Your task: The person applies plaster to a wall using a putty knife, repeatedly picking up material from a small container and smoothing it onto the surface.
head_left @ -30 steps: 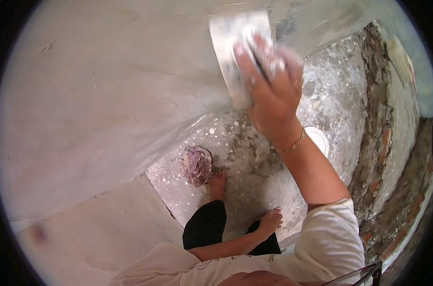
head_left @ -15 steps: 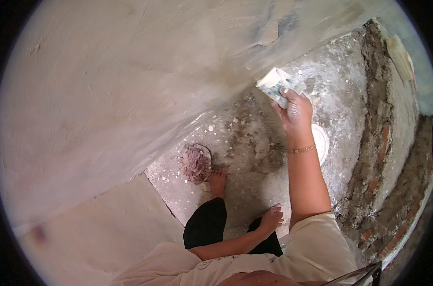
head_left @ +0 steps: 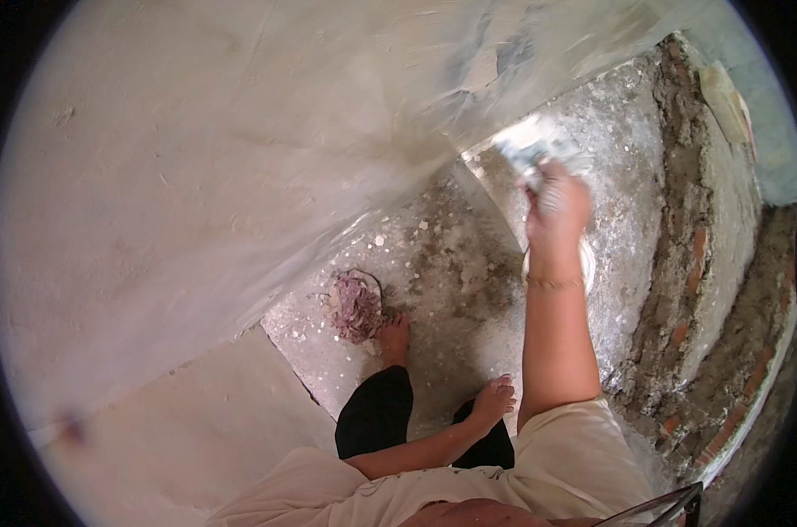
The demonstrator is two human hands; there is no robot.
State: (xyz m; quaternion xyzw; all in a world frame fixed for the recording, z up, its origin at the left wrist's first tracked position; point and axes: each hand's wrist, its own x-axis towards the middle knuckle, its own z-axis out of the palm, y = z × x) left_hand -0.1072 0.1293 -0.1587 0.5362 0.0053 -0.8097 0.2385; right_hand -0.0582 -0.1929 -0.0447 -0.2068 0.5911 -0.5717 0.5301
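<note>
A putty-smeared scraper [head_left: 534, 145] with a broad blade is gripped in my right hand [head_left: 558, 198], which is closed around it and blurred by motion. The blade is out over the floor, close to the lower edge of the plastered wall [head_left: 240, 158]. White putty coats the blade and my fingers. My left forearm crosses my body, and my left hand [head_left: 493, 407] rests by my right leg, its fingers loosely curled with nothing visible in them. Below my right forearm, a round white container [head_left: 589, 266] is partly hidden.
A crumpled purple rag [head_left: 357, 306] lies on the speckled concrete floor [head_left: 451, 255] near my bare left foot [head_left: 393, 338]. At right are rough steps [head_left: 688, 263] with exposed brick, and a pale block [head_left: 725, 101] stands at their far end.
My right hand has drawn the scraper rightward, away from the wall's lower edge. The left hand stays at the right leg.
</note>
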